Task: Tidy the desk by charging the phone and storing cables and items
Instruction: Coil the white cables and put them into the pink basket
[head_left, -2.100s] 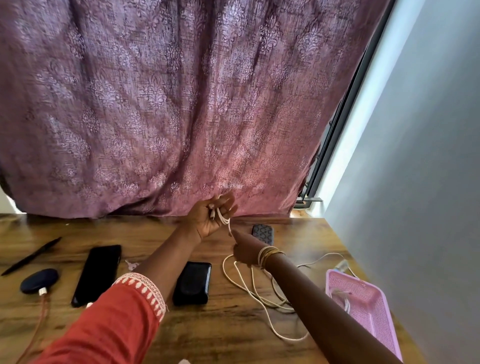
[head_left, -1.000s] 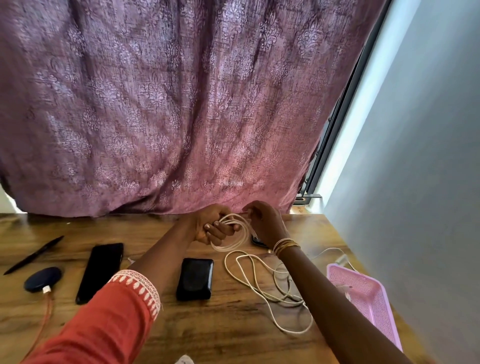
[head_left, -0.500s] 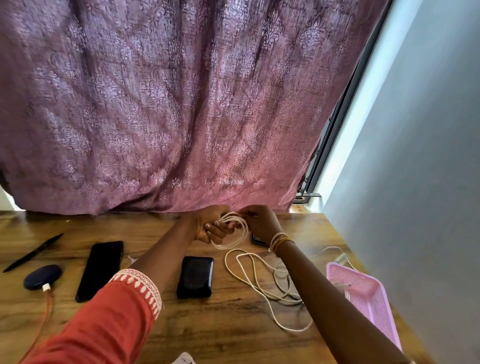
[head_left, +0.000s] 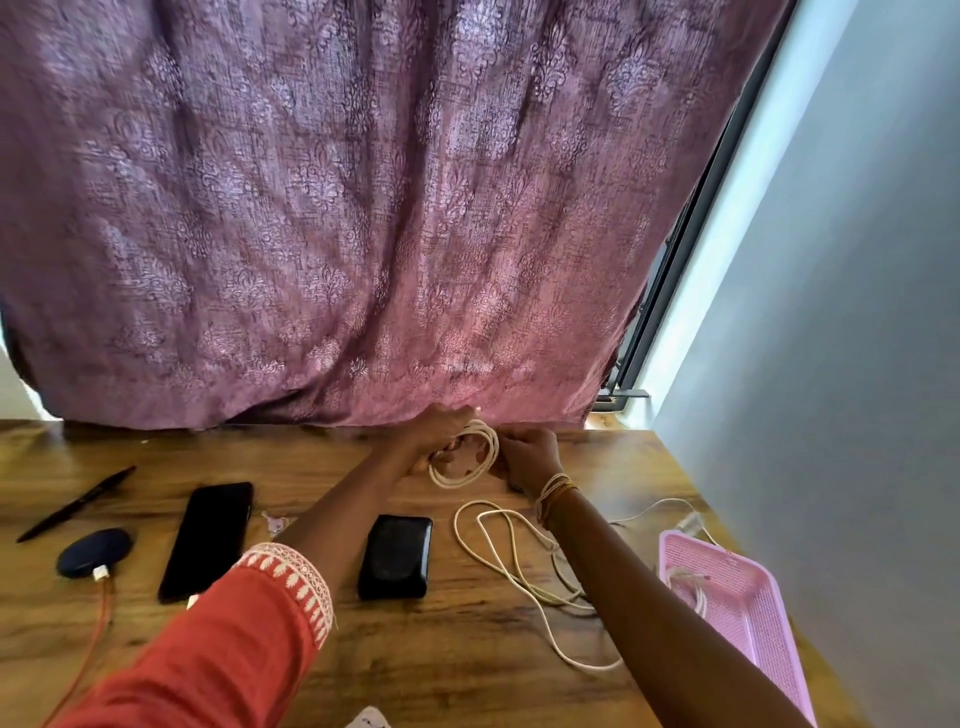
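My left hand (head_left: 441, 436) grips a small coil of cream cable (head_left: 467, 460) near the desk's far edge, just under the curtain. My right hand (head_left: 527, 454), with bangles at the wrist, pinches the same cable at the coil's right side. The loose rest of the cable (head_left: 519, 566) lies in loops on the desk under my right forearm. A black phone (head_left: 208, 538) lies to the left with a plug at its near end. A pink basket (head_left: 737, 613) at the right holds another white cable.
A black case (head_left: 397, 556) lies between my arms. A dark round charger puck (head_left: 93, 551) with an orange cable and a black pen (head_left: 75, 504) sit at the left. A purple curtain (head_left: 363, 234) hangs behind the desk; a grey wall bounds the right side.
The cable end that my left hand held up has become a wound coil of several turns. My right hand rose from the desk to the coil. Less cable lies loose on the desk.
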